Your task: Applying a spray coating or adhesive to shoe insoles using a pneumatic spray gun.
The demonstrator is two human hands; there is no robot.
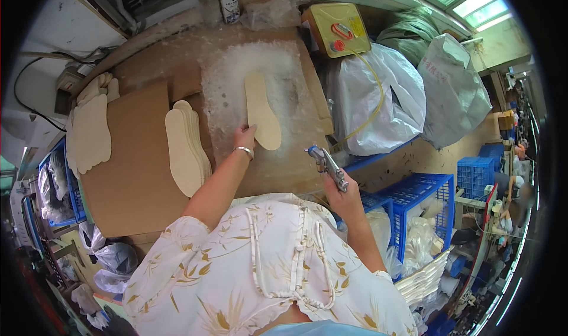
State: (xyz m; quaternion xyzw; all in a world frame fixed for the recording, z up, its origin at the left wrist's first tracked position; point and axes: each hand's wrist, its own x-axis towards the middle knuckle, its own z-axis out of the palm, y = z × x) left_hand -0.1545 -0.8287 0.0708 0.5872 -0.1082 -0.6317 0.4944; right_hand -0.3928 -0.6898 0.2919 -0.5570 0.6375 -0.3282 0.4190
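Observation:
A cream insole (pixel 262 111) lies on a whitened, crusted patch of the cardboard-covered table. My left hand (pixel 244 137) pinches its left edge near the wider end. In my right hand (pixel 345 198) is a metal spray gun (pixel 329 168) with a blue tip, held to the right of the insole and apart from it, its nozzle toward the upper left. Left of my left forearm lies a stack of insoles (pixel 185 149), slightly fanned out. Farther left, more insoles (pixel 90 138) are piled at the edge of a brown cardboard sheet (pixel 130 176).
A yellow metal can (pixel 337 25) with a hose stands at the back right, beside white plastic sacks (pixel 378 93). A bottle (pixel 229 5) stands at the far edge. Blue crates (pixel 423 194) holding bagged goods are at my right. Other people work at the far right.

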